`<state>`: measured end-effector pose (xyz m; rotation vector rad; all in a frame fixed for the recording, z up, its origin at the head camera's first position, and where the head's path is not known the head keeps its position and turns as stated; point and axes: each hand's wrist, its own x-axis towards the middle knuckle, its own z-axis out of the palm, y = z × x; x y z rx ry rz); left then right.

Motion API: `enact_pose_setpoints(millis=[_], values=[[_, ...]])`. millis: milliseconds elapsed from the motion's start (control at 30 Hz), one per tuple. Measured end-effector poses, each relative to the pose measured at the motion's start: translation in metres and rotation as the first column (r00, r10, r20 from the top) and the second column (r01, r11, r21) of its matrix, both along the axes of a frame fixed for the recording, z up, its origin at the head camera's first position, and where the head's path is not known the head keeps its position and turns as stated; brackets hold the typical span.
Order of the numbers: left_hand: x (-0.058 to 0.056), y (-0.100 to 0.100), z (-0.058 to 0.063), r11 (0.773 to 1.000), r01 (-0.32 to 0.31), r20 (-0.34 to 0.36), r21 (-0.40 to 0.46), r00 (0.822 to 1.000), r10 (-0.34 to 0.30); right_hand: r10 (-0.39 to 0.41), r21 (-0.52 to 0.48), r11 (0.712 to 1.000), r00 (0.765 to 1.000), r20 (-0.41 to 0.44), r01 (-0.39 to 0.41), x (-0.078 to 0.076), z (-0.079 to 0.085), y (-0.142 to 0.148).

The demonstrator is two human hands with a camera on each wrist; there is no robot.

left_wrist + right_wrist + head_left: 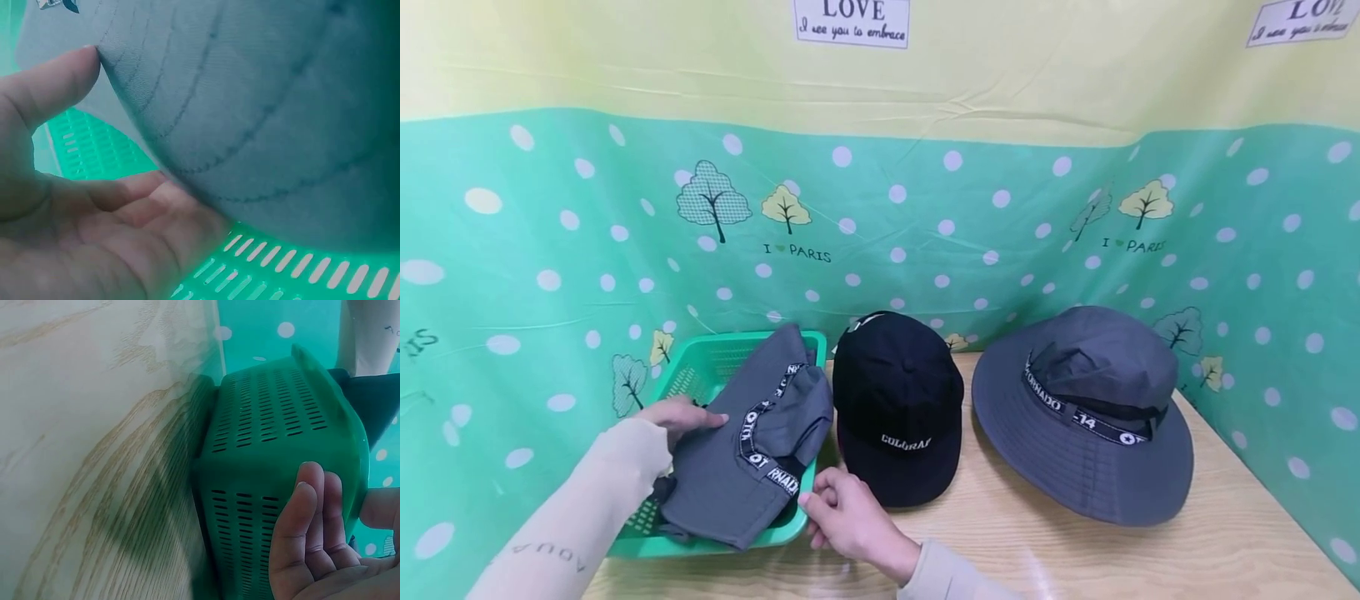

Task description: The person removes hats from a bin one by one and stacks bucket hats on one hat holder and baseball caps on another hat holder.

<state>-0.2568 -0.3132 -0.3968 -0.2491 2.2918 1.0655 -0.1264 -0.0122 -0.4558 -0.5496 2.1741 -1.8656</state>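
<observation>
A grey wide-brimmed hat (715, 471) with a black lettered band lies tilted in a green plastic basket (638, 546). At its left side my left hand (679, 415) holds the brim. The left wrist view shows the thumb on the upper face of the stitched brim (250, 112) and the fingers (169, 219) beneath it. My right hand (852, 515) grips the basket's near right corner, thumb over the rim and fingers (306, 519) against the outer wall, as the right wrist view shows. Part of the hat's crown leans over the basket's right rim.
Right of the basket, a black cap (898, 408) with white lettering sits on the wooden table (1000, 542). Farther right stands another grey wide-brimmed hat (1090, 417). A green and yellow printed curtain (925, 208) hangs close behind and along both sides.
</observation>
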Motion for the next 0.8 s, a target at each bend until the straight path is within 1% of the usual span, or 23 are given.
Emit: enact_pose_setpoints(millis=[100, 133, 200, 267, 333, 433, 467, 600, 667, 700, 800], values=[[-0.002, -0.007, -0.007, 0.997, -0.042, 0.028, 0.064, 0.999, 0.041, -0.001, -0.002, 1.000, 1.000, 0.001, 0.001, 0.000, 0.000, 0.001], [-0.001, -0.009, -0.007, 0.995, -0.036, 0.039, 0.092, 0.999, 0.033, 0.000, -0.004, 1.000, 1.000, 0.003, 0.000, 0.000, 0.000, 0.002], [0.002, -0.013, -0.006, 0.987, -0.052, 0.059, 0.150, 0.997, 0.044, -0.002, -0.006, 1.000, 1.000, 0.003, 0.002, 0.000, -0.001, 0.002], [0.008, -0.014, 0.001, 0.979, -0.072, 0.062, 0.189, 0.996, 0.061, -0.001, -0.008, 1.000, 1.000, 0.002, 0.001, 0.000, -0.001, 0.002], [0.012, -0.014, 0.010, 0.975, -0.065, 0.058, 0.210, 0.997, 0.054, -0.001, -0.011, 1.000, 1.000, 0.001, 0.001, 0.000, -0.001, 0.002], [0.014, -0.015, 0.025, 0.968, -0.096, 0.045, 0.231, 0.995, 0.088, -0.004, -0.012, 1.000, 1.000, 0.000, 0.004, 0.000, -0.001, 0.001], [0.014, -0.015, 0.030, 0.966, -0.097, 0.039, 0.238, 0.995, 0.090, -0.005, -0.013, 1.000, 1.000, 0.001, 0.005, 0.000, 0.000, 0.001], [0.018, -0.015, 0.048, 0.970, -0.076, -0.047, 0.232, 0.995, 0.089, -0.008, -0.015, 1.000, 1.000, 0.003, 0.008, 0.000, 0.000, 0.001], [0.022, -0.015, 0.055, 0.966, -0.053, -0.091, 0.253, 0.993, 0.079, -0.007, -0.014, 1.000, 1.000, 0.004, 0.007, 0.000, 0.001, 0.000], [0.025, -0.015, 0.058, 0.961, -0.051, -0.109, 0.272, 0.991, 0.083, -0.008, -0.013, 1.000, 1.000, 0.005, 0.008, 0.000, 0.001, 0.000], [0.033, -0.014, 0.064, 0.926, -0.051, -0.115, 0.373, 0.988, 0.100, -0.008, -0.011, 1.000, 1.000, 0.007, 0.008, 0.000, 0.000, -0.001]])
